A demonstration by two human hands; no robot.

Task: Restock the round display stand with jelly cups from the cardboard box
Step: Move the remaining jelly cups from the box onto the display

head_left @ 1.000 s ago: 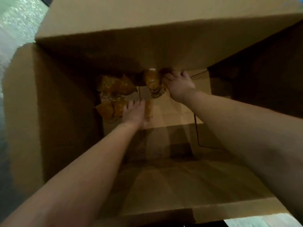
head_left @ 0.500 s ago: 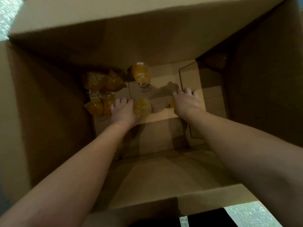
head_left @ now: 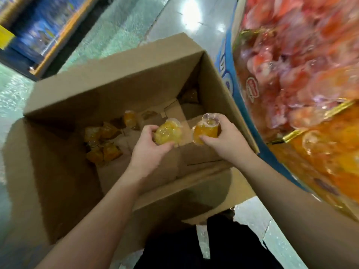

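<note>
Head view: open cardboard box (head_left: 64, 117) on a grey-green floor (head_left: 120, 26), flaps spread. Left hand (head_left: 149, 144) grips a yellow jelly cup (head_left: 168, 133) above the box interior, fingers curled round it. Right hand (head_left: 225, 138) grips an orange jelly cup (head_left: 206, 131), clear base up, near the box's right wall. Loose orange jelly cups (head_left: 103, 140) lie on the box bottom, far-left corner. Round display stand (head_left: 231, 78), right: blue printed rim, writing blurred and unreadable; red cups (head_left: 291, 55) in one section, orange cups (head_left: 320, 152) in the next, gold divider (head_left: 295, 133) between them.
</note>
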